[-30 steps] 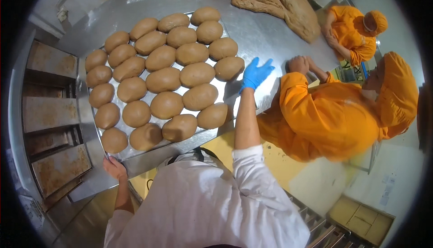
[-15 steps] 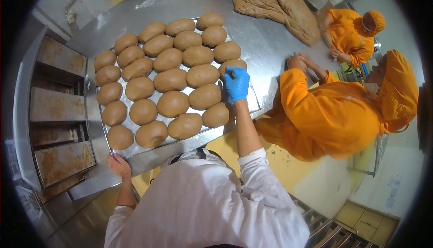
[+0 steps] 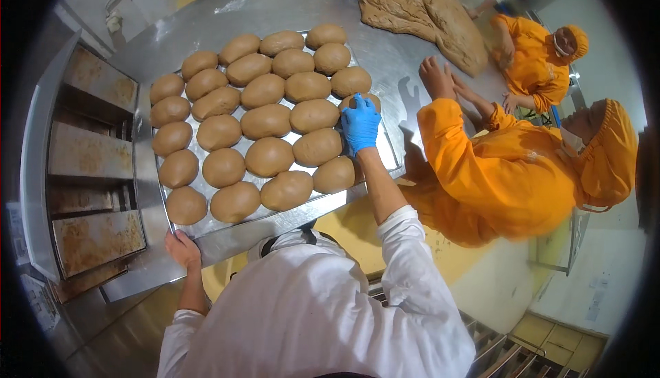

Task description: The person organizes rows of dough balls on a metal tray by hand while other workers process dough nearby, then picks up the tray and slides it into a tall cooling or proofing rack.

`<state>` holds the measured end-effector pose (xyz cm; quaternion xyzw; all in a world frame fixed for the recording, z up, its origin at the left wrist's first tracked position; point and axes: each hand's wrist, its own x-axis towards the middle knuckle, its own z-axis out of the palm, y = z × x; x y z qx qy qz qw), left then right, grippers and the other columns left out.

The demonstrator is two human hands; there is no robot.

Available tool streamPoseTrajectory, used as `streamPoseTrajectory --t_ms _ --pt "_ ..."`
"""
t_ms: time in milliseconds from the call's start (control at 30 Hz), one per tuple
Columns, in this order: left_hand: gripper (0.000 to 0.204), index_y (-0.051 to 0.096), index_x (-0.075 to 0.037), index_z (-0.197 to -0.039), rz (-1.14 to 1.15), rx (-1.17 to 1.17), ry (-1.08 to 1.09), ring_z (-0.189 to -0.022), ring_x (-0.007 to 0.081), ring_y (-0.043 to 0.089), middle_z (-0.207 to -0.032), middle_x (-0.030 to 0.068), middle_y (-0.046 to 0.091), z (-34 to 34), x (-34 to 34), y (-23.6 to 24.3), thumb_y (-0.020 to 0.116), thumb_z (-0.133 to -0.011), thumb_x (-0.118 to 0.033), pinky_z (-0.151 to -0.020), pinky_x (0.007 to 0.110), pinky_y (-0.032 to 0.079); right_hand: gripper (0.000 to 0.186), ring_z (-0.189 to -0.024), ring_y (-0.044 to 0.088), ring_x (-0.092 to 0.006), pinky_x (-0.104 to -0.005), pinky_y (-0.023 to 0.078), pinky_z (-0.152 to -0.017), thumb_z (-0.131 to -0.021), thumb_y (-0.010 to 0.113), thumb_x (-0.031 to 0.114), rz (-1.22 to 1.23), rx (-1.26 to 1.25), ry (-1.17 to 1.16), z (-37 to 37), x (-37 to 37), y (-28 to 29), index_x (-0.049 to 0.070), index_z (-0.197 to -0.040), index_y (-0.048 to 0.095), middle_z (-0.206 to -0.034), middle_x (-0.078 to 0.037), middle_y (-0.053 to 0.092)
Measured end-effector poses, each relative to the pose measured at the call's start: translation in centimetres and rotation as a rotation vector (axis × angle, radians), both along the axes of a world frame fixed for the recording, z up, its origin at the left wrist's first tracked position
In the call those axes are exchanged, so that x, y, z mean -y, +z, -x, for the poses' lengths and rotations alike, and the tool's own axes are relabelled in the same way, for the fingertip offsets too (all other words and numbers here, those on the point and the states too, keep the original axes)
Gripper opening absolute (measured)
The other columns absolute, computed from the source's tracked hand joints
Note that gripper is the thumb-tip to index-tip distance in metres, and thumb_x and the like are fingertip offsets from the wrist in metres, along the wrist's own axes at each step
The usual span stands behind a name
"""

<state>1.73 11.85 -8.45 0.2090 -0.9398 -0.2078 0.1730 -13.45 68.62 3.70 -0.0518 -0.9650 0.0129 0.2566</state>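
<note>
A metal tray holds several rows of smooth brown oval dough pieces on the steel table. My left hand, bare, has its fingers closed on the tray's near-left corner. My right hand, in a blue glove, rests at the tray's right side, fingers curled over a dough piece that it partly hides.
A large dough mass lies at the far right of the table. Two co-workers in orange stand at the right; other workers are at the back. Metal pans sit in a rack at the left.
My gloved right hand moved left from beside the tray onto the end dough piece. The tray has shifted slightly right in view. The nearer co-worker's hands have risen toward the dough mass.
</note>
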Motion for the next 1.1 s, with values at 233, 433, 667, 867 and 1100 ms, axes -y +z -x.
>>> streamPoseTrajectory --t_ms 233,433,667,867,1100 --pt "0.040 0.056 0.001 -0.125 -0.015 0.007 -0.013 -0.108 0.0432 0.053 -0.115 0.0246 0.060 0.4 0.1 -0.3 0.047 -0.099 -0.028 -0.095 0.051 0.040 0.009 -0.109 0.059 -0.0329 -0.0455 0.050 -0.086 -0.081 0.072 0.014 0.320 -0.186 0.084 -1.6 -0.4 2.8 0.006 -0.087 0.070 -0.121 -0.014 0.063" --pt "0.040 0.056 0.001 -0.124 -0.009 -0.023 -0.036 -0.107 0.0428 0.053 -0.114 0.0244 0.061 -0.6 0.3 0.0 0.047 -0.098 -0.028 -0.094 0.051 0.040 0.012 -0.084 0.063 -0.0262 -0.0349 0.051 -0.077 -0.080 0.075 0.000 0.627 -0.455 0.047 -15.8 5.3 13.1 0.005 -0.088 0.067 -0.096 -0.011 0.068" --pt "0.042 0.056 0.001 -0.124 0.029 -0.006 -0.033 -0.108 0.0427 0.053 -0.116 0.0238 0.061 0.3 0.3 -0.4 0.046 -0.098 -0.031 -0.095 0.052 0.039 0.011 -0.075 0.064 -0.0143 -0.0278 0.051 -0.072 -0.086 0.068 0.005 0.568 0.478 -0.059 -30.6 7.6 -3.5 0.000 -0.096 0.069 -0.086 -0.010 0.069" --pt "0.043 0.056 0.000 -0.124 0.039 0.011 -0.033 -0.110 0.0427 0.053 -0.118 0.0231 0.060 0.0 1.2 -1.1 0.045 -0.098 -0.032 -0.096 0.051 0.039 0.032 -0.078 0.068 -0.0188 -0.0296 0.054 -0.073 -0.087 0.070 0.016 1.211 0.636 -0.488 -28.6 9.7 1.3 0.004 -0.116 0.069 -0.094 -0.013 0.072" --pt "0.042 0.056 0.001 -0.123 0.002 0.016 -0.054 -0.109 0.0431 0.053 -0.116 0.0238 0.061 0.4 0.9 -0.2 0.046 -0.097 -0.031 -0.096 0.051 0.039 0.037 -0.093 0.069 -0.0231 -0.0339 0.053 -0.087 -0.090 0.068 0.016 0.705 0.248 0.063 -23.7 11.6 2.8 0.005 -0.125 0.064 -0.105 -0.016 0.071"
